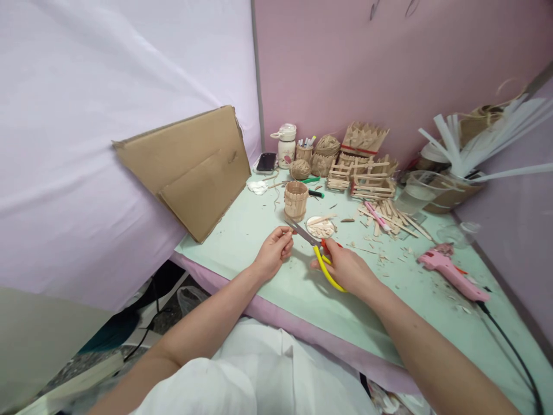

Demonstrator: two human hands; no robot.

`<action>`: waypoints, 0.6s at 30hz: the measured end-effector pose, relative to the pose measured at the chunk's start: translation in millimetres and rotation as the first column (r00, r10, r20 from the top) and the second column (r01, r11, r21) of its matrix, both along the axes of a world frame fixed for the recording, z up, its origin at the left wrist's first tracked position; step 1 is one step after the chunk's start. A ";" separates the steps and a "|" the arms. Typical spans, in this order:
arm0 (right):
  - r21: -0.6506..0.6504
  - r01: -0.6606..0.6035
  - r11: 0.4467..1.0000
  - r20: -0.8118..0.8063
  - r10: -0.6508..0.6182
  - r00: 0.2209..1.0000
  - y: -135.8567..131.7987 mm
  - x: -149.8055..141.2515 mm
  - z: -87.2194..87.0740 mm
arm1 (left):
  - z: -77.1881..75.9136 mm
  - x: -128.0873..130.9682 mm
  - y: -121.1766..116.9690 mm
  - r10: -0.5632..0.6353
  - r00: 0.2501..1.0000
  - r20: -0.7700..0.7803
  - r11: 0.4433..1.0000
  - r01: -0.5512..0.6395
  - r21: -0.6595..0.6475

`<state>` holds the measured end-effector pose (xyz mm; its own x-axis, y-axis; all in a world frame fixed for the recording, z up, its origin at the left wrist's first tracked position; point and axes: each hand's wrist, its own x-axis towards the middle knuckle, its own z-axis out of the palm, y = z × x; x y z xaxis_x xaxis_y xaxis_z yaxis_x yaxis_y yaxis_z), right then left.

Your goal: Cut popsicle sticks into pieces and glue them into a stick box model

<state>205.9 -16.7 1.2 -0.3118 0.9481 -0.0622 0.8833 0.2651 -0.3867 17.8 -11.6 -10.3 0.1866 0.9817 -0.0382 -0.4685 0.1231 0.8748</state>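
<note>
My right hand [348, 266] is closed round the yellow and red handles of a pair of scissors [308, 235]. The blades point left, toward the fingertips of my left hand [275, 251]. Those fingers are pinched together close to the blade tips; whatever is between them is too small to make out. Just beyond the blades stands a round wooden cup covered in short upright sticks [296, 202]. Beside it, to the right, lies a small round lid [320, 227] with cut bits of wood on it.
Craft sticks [386, 219] and a pink pen lie at the right, near a pink glue gun [451, 274] with a black cord. Stick-built models [363, 164], twine balls [299, 169], a bottle [286, 147] and a phone [266, 162] line the back. A cardboard sheet [203, 173] leans at the left.
</note>
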 end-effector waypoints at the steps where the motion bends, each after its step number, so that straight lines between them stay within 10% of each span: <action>1: 0.005 -0.005 1.000 0.020 0.004 1.000 -0.7 -0.9 -0.4 | -0.2 0.0 -0.2 -0.005 1.000 0.004 1.000 0.005 0.005; 18: 0.026 -0.017 1.000 0.124 0.014 0.992 -3.9 -4.6 -0.3 | -3.4 -1.0 -0.9 -0.038 0.999 0.014 0.999 0.037 0.024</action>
